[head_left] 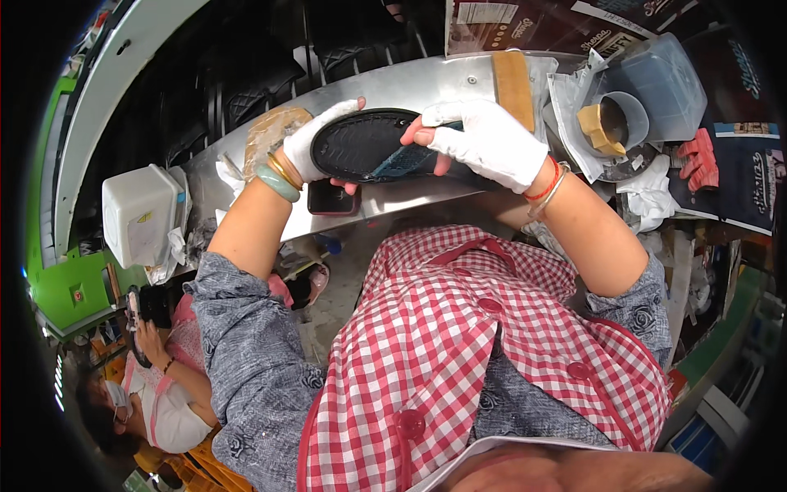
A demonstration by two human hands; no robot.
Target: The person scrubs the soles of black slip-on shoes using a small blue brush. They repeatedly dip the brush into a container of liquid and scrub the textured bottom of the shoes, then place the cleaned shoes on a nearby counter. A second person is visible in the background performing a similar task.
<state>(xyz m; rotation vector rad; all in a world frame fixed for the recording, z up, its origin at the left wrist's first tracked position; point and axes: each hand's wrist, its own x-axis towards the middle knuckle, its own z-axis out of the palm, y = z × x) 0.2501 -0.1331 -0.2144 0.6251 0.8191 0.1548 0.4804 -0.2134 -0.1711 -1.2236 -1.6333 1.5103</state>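
Between my hands, above the metal bench, is a black sandal with a dark blue patterned strap. Its broad, rounded end points left, and the inner footbed faces up. My left hand, in a white glove with bare fingertips, grips that rounded end from the side and below. At the strap, my right hand, gloved the same way, has its thumb and fingers closed on the sandal; it hides the other end. A dark phone lies on the bench just under the sandal.
The narrow metal bench carries a tan block and a brown taped pad. Right of it are a clear plastic tub, a cup and a red glove. A white container stands left; a co-worker sits lower left.
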